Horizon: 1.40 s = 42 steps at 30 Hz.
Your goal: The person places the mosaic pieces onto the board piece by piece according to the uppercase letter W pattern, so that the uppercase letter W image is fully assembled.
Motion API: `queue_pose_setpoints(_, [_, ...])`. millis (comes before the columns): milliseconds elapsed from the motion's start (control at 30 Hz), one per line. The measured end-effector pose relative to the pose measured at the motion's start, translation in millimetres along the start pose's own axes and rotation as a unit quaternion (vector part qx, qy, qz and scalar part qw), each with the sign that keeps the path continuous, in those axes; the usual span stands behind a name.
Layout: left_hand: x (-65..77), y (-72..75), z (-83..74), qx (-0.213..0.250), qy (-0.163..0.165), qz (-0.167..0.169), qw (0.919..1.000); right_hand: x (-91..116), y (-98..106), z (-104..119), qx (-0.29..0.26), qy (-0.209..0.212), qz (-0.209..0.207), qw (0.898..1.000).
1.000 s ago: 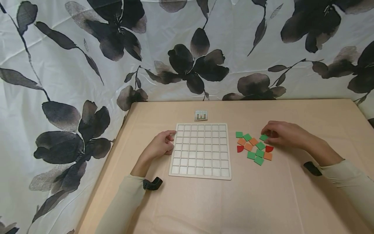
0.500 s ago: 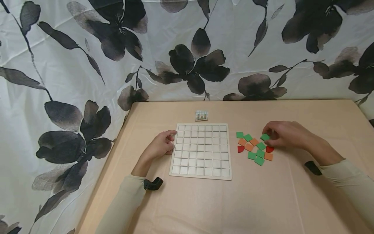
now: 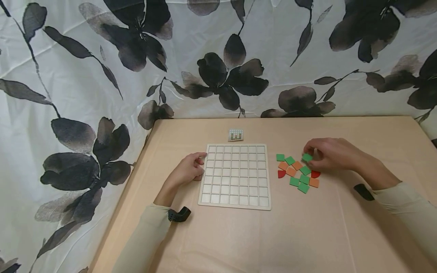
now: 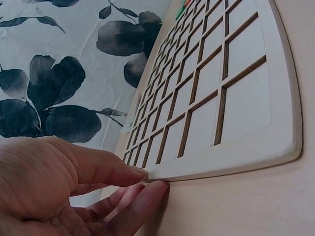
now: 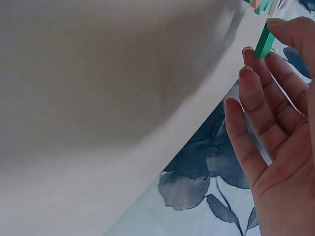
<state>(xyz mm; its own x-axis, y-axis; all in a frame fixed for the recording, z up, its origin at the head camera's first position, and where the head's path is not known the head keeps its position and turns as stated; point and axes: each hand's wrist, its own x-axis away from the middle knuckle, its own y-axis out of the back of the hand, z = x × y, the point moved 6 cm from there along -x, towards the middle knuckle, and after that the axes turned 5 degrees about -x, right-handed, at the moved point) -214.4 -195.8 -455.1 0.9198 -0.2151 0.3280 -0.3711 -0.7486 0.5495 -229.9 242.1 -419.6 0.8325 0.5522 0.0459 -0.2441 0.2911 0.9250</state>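
Head view shows the right hand, right of centre, pinching a green tile between thumb and fingertips at the upper edge of a cluster of loose tiles, with the grid board lying to the left across that cluster. Board and tile both look roughly square, so neither offers a clear long axis; the left hand is the nearer one to the board, its loosely bent fingers touching the left edge without closing round it.
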Motion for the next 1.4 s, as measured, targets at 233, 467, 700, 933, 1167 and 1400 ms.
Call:
queue_pose_setpoints(233, [0.6,-1.4,-2.5,0.005,0.007,0.006,0.9999,-7,3,10,0.007,0.015,-0.005,1.000])
queue_pose_setpoints(467, [1.2,-1.5,-1.8,0.000,0.004,0.002,1.0000,-19,1,21,0.008,0.032,-0.005,0.999])
queue_pose_setpoints(700, [0.5,-0.8,0.1,0.005,0.003,0.001,1.0000,-28,0,33,0.000,0.039,0.009,0.999])
queue_pose_setpoints(933, [1.1,0.1,-0.3,0.019,0.000,0.006,0.9998,-37,-1,44,-0.004,0.070,0.008,0.997])
queue_pose_setpoints(1167, [1.4,0.9,-1.2,0.017,-0.002,0.005,0.9998,-46,-5,56,-0.011,0.084,0.009,0.996])
queue_pose_setpoints(1400, [3.0,0.3,0.1,0.017,0.000,0.004,0.9999,-55,-12,66,-0.022,0.086,0.026,0.996])
